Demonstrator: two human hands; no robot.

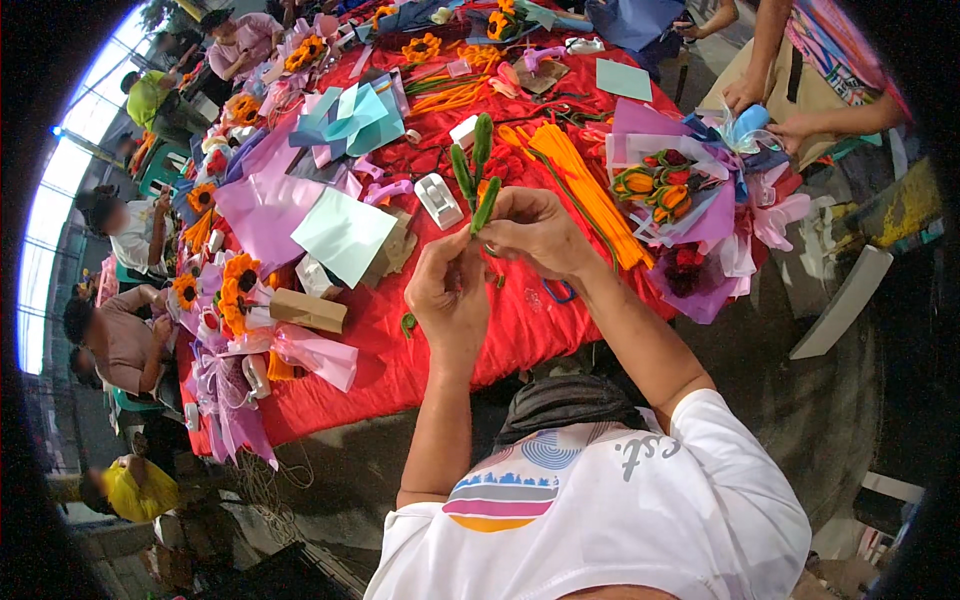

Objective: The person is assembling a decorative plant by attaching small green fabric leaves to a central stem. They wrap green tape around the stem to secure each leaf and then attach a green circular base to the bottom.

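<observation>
Fuzzy green pipe-cleaner leaves [483, 142] stand upright between my hands, above the near part of the red-covered table [370, 385]. My left hand [450, 285] is closed at their lower end. From the right, my right hand [538, 235] pinches the lowest leaf with thumb and fingers, its fingertips close to the left ones. The fingers hide the exact join of the leaves. A white tape dispenser [437, 200] lies just beyond my left hand. Past my right hand rests a bundle of orange pipe cleaners [592, 190].
A wrapped bouquet of orange and red flowers [660, 195] lies at the right, near another person's hands [745, 95]. Light-blue paper sheets [345, 235], orange sunflowers [238, 285] and purple wrapping [265, 215] cover the left side. Several people sit along the left edge.
</observation>
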